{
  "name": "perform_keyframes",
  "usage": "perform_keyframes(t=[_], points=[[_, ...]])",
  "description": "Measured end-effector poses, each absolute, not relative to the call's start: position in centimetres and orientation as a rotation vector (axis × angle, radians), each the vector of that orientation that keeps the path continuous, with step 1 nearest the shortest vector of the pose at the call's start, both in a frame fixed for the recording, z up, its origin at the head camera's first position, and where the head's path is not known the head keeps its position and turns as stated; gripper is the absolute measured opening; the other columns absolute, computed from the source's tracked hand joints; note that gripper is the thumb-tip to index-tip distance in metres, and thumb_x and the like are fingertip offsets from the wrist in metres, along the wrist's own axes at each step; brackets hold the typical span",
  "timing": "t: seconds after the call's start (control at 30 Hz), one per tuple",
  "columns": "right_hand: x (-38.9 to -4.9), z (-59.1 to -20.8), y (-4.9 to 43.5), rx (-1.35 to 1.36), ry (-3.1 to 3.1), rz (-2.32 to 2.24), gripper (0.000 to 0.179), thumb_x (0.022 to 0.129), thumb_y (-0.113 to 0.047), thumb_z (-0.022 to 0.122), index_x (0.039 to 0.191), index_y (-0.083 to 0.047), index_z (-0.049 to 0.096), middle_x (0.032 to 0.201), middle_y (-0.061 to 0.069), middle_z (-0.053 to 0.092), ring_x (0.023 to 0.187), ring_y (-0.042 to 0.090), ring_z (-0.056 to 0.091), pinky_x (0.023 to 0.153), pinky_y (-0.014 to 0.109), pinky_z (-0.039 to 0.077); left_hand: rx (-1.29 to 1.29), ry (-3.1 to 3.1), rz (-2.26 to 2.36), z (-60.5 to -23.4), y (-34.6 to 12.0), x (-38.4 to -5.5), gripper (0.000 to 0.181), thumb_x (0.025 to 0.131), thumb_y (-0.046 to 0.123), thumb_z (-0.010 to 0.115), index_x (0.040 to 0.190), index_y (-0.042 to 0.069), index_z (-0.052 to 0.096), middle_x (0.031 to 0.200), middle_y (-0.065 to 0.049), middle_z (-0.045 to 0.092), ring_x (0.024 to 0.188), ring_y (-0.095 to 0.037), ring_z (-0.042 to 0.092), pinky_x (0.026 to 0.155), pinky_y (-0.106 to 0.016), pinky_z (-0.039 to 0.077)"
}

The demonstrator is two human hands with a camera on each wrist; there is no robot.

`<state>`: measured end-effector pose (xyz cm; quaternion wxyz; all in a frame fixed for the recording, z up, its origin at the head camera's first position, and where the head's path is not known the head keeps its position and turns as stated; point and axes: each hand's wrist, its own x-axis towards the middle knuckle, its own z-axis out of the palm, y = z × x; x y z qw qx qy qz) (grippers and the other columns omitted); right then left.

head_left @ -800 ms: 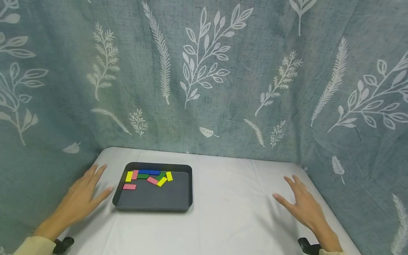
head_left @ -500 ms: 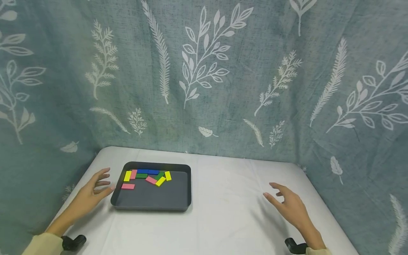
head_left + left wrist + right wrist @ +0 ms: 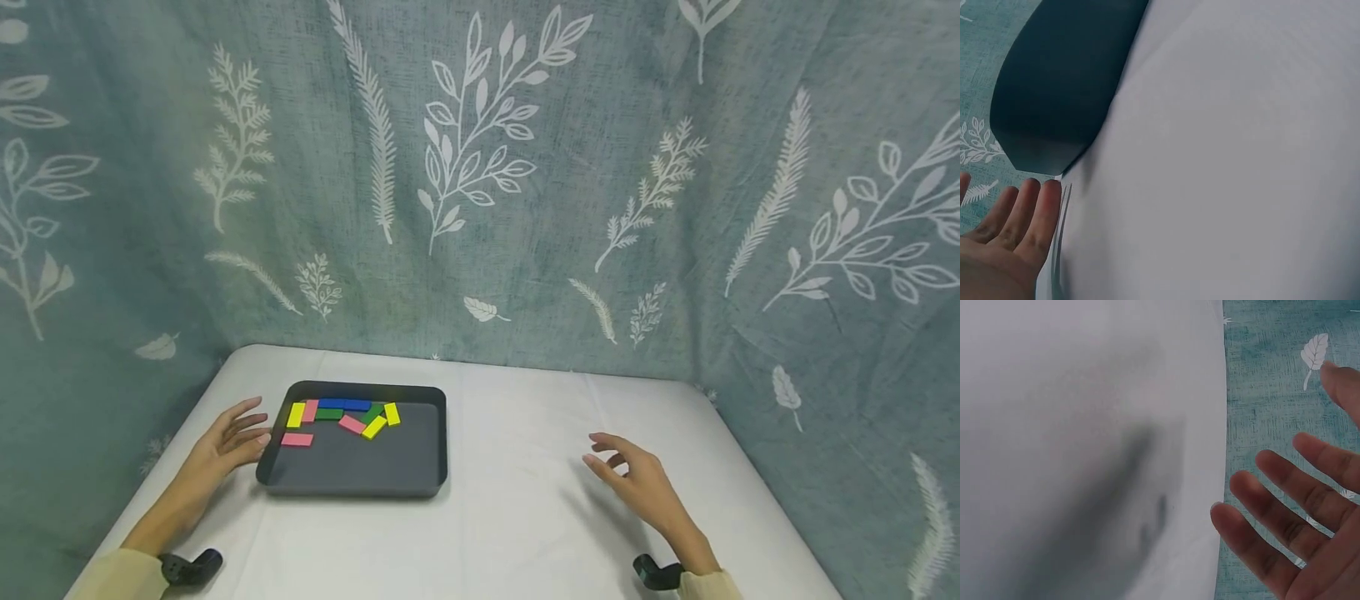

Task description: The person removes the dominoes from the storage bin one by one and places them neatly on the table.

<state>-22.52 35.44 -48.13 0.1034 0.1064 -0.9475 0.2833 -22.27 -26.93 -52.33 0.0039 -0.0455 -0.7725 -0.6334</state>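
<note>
A dark grey tray (image 3: 352,483) lies on the left half of the white-covered table. Inside it, toward the back, are several small flat blocks: a yellow block (image 3: 296,414) and pink block (image 3: 297,439) at the left, a blue block (image 3: 357,405) and green block (image 3: 328,414) behind, another yellow block (image 3: 374,427) angled near the middle. My left hand (image 3: 217,454) is at the tray's left rim, thumb tip overlapping it in the head view, fingers loosely bent and holding nothing. Over the right half of the table, my right hand (image 3: 633,479) hovers with fingers relaxed and nothing in them.
A white cloth (image 3: 510,517) covers the table. Behind and beside it hangs a blue-green curtain (image 3: 555,317) with white leaf prints. Each wrist carries a black camera mount, the left mount (image 3: 193,568) and the right mount (image 3: 658,572).
My right hand has moved left across the table, its fingers bending a little more. My left hand has come closer to the tray's left rim, fingers drawn together. The blocks stay put.
</note>
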Motion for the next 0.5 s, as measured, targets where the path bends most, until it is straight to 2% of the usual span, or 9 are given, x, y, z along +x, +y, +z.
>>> perform_keyframes(t=[0.07, 0.13, 0.2, 0.27, 0.37, 0.43, 0.5], points=[[-22.6, -48.4, 35.3, 0.328, -2.797, 0.843, 0.051, 0.097, -0.045, 0.071, 0.134, -0.012, 0.066, 0.115, 0.005, 0.073, 0.085, 0.015, 0.068, 0.066, 0.028, 0.055, -0.145, -2.423, -2.003, -52.5, -26.9, -22.4, 0.077, 0.105, 0.031, 0.062, 0.165, 0.014, 0.016, 0.16, -0.025, 0.031, 0.119, 0.002, 0.049, 0.089, -0.022, 0.054], [-22.7, -48.6, 35.1, 0.35, -2.79, 0.847, 0.049, 0.096, -0.043, 0.072, 0.134, -0.013, 0.067, 0.114, 0.005, 0.074, 0.085, 0.015, 0.068, 0.066, 0.028, 0.055, -0.138, -2.444, -1.994, -52.7, -26.8, -22.6, 0.076, 0.105, 0.033, 0.061, 0.165, 0.016, 0.018, 0.161, -0.023, 0.031, 0.125, -0.005, 0.048, 0.092, -0.024, 0.052], [-22.8, -48.8, 34.9, 0.366, -2.781, 0.867, 0.047, 0.096, -0.042, 0.073, 0.133, -0.013, 0.067, 0.114, 0.004, 0.074, 0.086, 0.015, 0.068, 0.066, 0.027, 0.055, -0.129, -2.462, -1.985, -52.8, -26.7, -22.8, 0.076, 0.105, 0.034, 0.062, 0.165, 0.018, 0.019, 0.161, -0.021, 0.031, 0.133, -0.017, 0.046, 0.101, -0.035, 0.05], [-23.0, -48.9, 34.7, 0.387, -2.773, 0.898, 0.047, 0.096, -0.04, 0.073, 0.133, -0.013, 0.067, 0.114, 0.003, 0.074, 0.088, 0.016, 0.068, 0.067, 0.027, 0.056, -0.116, -2.471, -1.988, -52.9, -26.6, -23.0, 0.076, 0.104, 0.036, 0.064, 0.165, 0.02, 0.021, 0.162, -0.02, 0.03, 0.139, -0.031, 0.041, 0.109, -0.053, 0.042], [-23.4, -49.1, 34.3, 0.404, -2.764, 0.95, 0.046, 0.096, -0.04, 0.074, 0.134, -0.014, 0.067, 0.114, 0.003, 0.074, 0.092, 0.018, 0.068, 0.066, 0.027, 0.056, -0.125, -2.46, -2.035, -52.8, -26.7, -23.2, 0.077, 0.102, 0.034, 0.066, 0.164, 0.021, 0.022, 0.163, -0.021, 0.028, 0.144, -0.043, 0.031, 0.109, -0.077, 0.024], [-23.7, -49.3, 34.0, 0.42, -2.765, 0.978, 0.046, 0.096, -0.04, 0.073, 0.134, -0.015, 0.067, 0.115, 0.003, 0.073, 0.094, 0.018, 0.067, 0.066, 0.027, 0.057, -0.149, -2.461, -2.061, -52.8, -26.9, -23.3, 0.078, 0.102, 0.031, 0.067, 0.164, 0.021, 0.022, 0.163, -0.02, 0.027, 0.146, -0.045, 0.028, 0.106, -0.082, 0.018], [-24.1, -49.4, 33.6, 0.444, -2.765, 1.0, 0.046, 0.097, -0.04, 0.073, 0.135, -0.015, 0.066, 0.115, 0.003, 0.073, 0.095, 0.018, 0.067, 0.066, 0.027, 0.057, -0.18, -2.467, -2.074, -52.9, -27.1, -23.4, 0.077, 0.102, 0.028, 0.068, 0.164, 0.021, 0.023, 0.163, -0.02, 0.028, 0.146, -0.045, 0.028, 0.105, -0.083, 0.018]])
